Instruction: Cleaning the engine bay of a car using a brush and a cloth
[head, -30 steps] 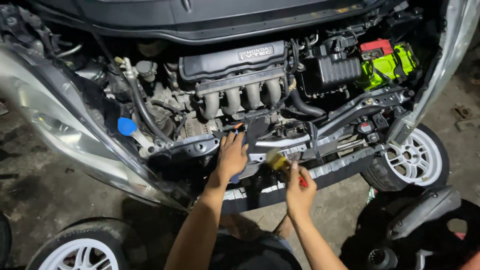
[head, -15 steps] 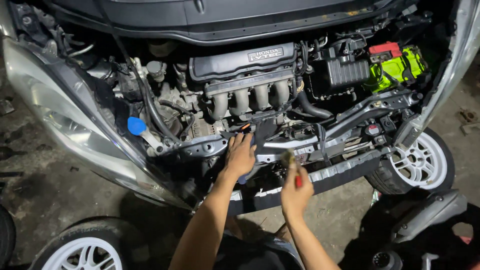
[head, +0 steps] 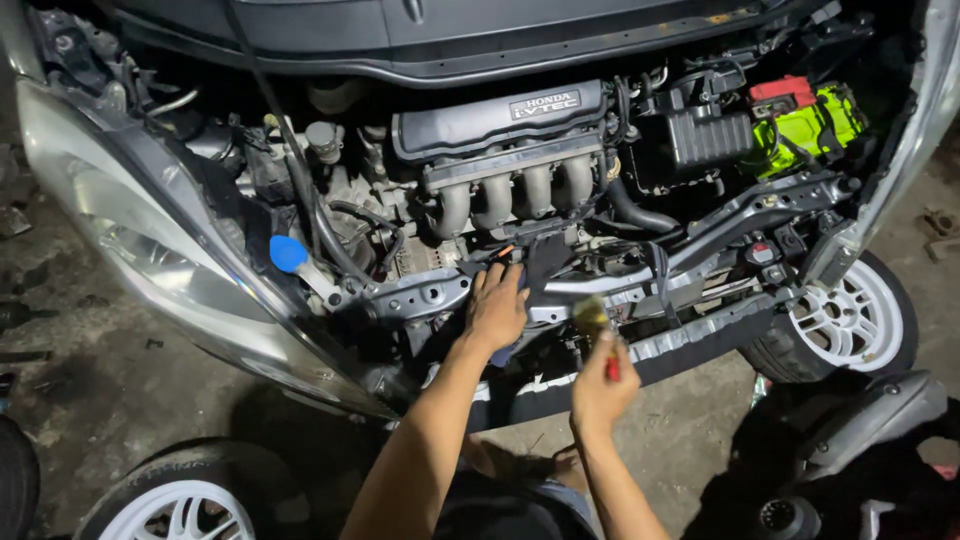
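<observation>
— Left hand [head: 497, 310]: flat, fingers spread, pressed on the front crossmember [head: 420, 296] below the intake manifold [head: 515, 195]; it grips nothing I can see.

— And the right?

— Right hand [head: 603, 388] is curled around a red-handled brush [head: 598, 330]. I read its long axis as running up and away from me, bristles at the far end, just beside the crossmember, right of the left hand. The right hand is nearer me.
</observation>
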